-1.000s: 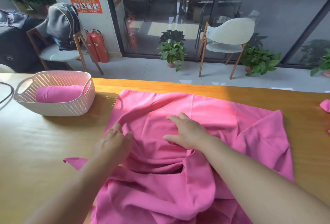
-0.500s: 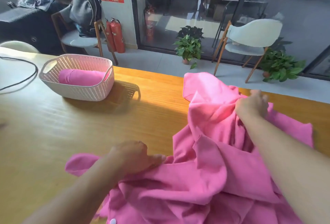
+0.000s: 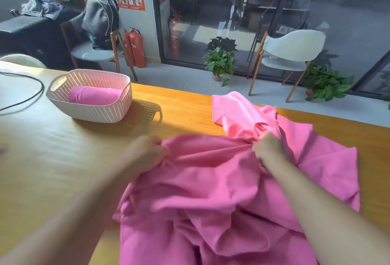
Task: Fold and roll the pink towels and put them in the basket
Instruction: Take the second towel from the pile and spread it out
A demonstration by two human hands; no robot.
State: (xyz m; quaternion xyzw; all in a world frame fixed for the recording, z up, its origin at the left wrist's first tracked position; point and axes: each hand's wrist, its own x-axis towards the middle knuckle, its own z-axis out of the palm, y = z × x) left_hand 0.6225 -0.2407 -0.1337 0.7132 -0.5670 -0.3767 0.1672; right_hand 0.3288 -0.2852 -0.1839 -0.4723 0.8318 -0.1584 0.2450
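Note:
A large pink towel (image 3: 211,197) lies crumpled on the wooden table (image 3: 52,169), hanging off the near edge. My left hand (image 3: 147,153) grips its left edge in a fist. My right hand (image 3: 268,148) pinches a bunched fold near the towel's middle, a stretched ridge of cloth running between both hands. At the far left stands a white perforated basket (image 3: 99,112) with one rolled pink towel (image 3: 95,95) lying inside it.
A black cable (image 3: 29,100) curves over the table's left end. Beyond the far edge are two chairs (image 3: 291,53), potted plants (image 3: 220,62), red fire extinguishers (image 3: 136,47) and a glass wall.
Both hands took hold of the towel and drew together toward the middle. The right hand came down and nearer, the left moved up and right. The spread cloth is now bunched.

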